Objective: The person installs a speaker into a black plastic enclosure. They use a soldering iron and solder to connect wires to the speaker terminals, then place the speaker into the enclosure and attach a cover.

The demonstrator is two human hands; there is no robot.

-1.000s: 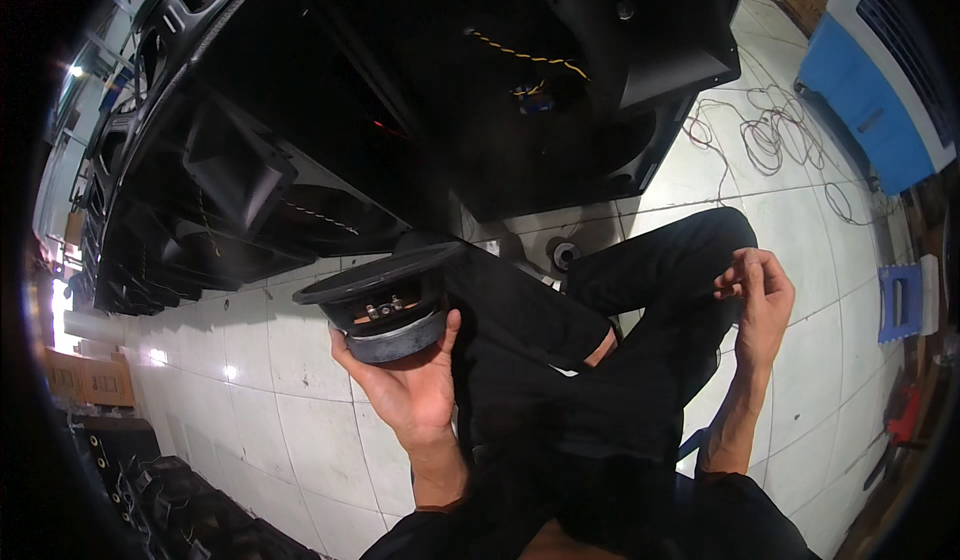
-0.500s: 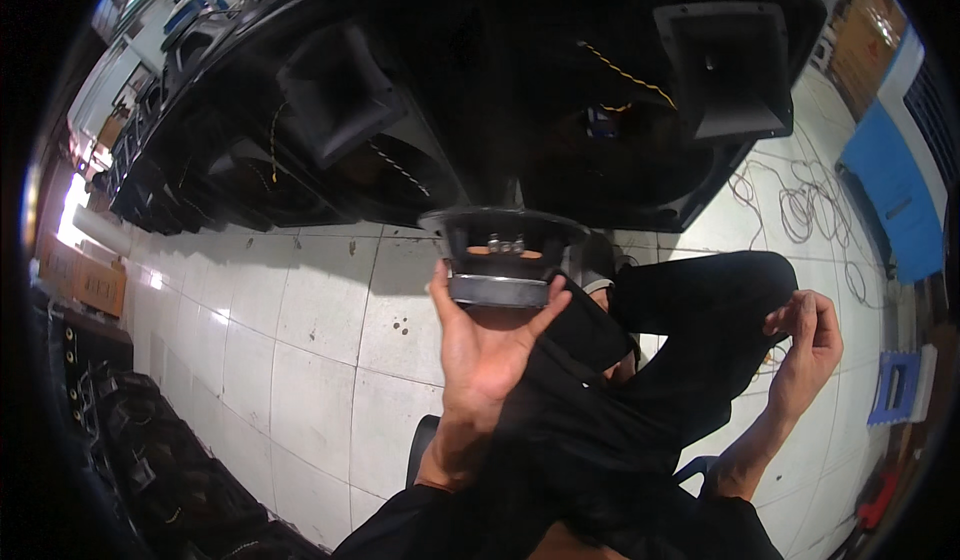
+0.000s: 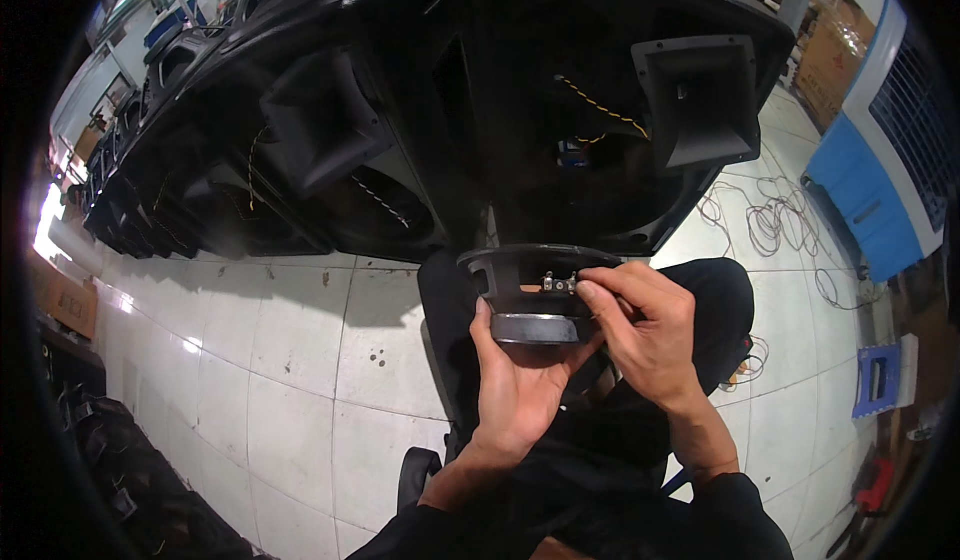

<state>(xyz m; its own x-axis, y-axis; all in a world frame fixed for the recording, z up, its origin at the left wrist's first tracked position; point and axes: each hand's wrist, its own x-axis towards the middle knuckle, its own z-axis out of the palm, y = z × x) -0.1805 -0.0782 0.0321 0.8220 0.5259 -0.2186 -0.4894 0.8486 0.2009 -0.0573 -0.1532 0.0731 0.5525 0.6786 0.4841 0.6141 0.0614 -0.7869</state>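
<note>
A round black loudspeaker driver (image 3: 490, 272) with a grey magnet (image 3: 535, 329) is held up in front of me, its back toward me. My left hand (image 3: 520, 390) cups the magnet from below, fingers closed around its sides. Thumb and forefinger of my right hand (image 3: 645, 325) pinch at the right end of the small metal terminal (image 3: 560, 284) on the driver's frame; whether anything small sits between the fingertips is hidden. Beyond the driver stands a black speaker cabinet (image 3: 455, 185) with a square horn (image 3: 697, 100) and a yellow-and-black twisted wire (image 3: 605, 110) hanging from it.
More black cabinets run off to the left, another horn (image 3: 325, 120) among them. Loose cable (image 3: 780, 220) lies coiled on the white tiled floor (image 3: 300, 360) at right, near a blue-and-white air cooler (image 3: 865, 200) and a blue stool (image 3: 880, 380). Dark cabinets line the lower left.
My right hand has come from the far right to the terminal and closed its fingers there. The driver, in my left hand, sits slightly lower and further right in view.
</note>
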